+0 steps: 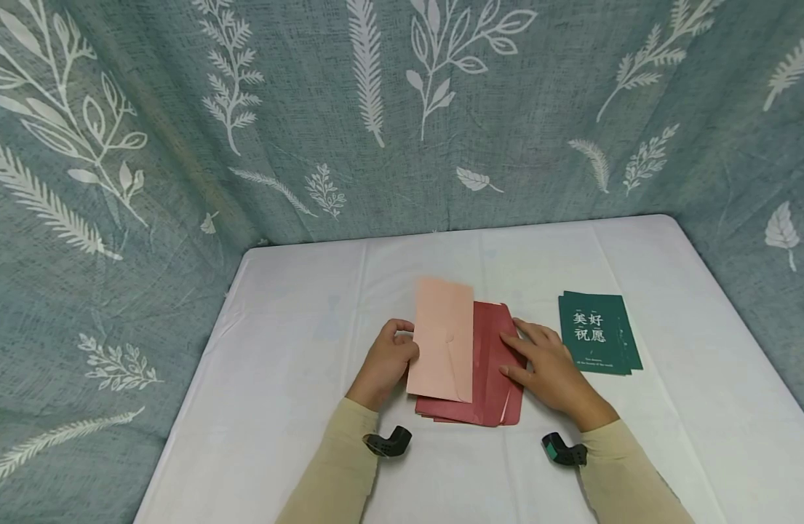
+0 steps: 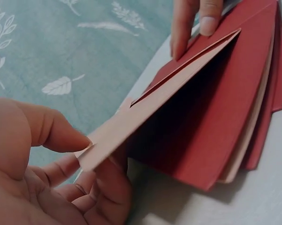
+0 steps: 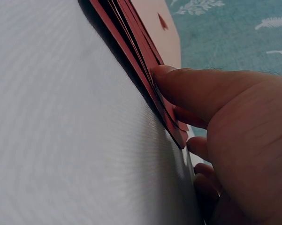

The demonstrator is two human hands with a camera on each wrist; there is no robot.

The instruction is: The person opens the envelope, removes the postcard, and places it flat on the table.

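Note:
A pink envelope [image 1: 441, 338] lies tilted over the left part of a stack of red envelopes [image 1: 498, 371]. My left hand [image 1: 390, 360] pinches its left edge between thumb and fingers, and the left wrist view shows this envelope [image 2: 187, 75] lifted on that side, with a dark gap beneath. My right hand [image 1: 548, 367] rests at the stack's right edge, fingers spread, fingertips on the red paper. The right wrist view has the thumb [image 3: 183, 86] against the edges of the red envelopes [image 3: 131, 37]. Another pink layer [image 2: 246, 136] shows between the red ones in the left wrist view.
Green cards [image 1: 598, 335] with white Chinese characters lie overlapped, just beyond my right hand. A white cloth [image 1: 297, 320] covers the table. Blue-green curtains [image 1: 388, 182] with white leaf prints hang behind it and at both sides.

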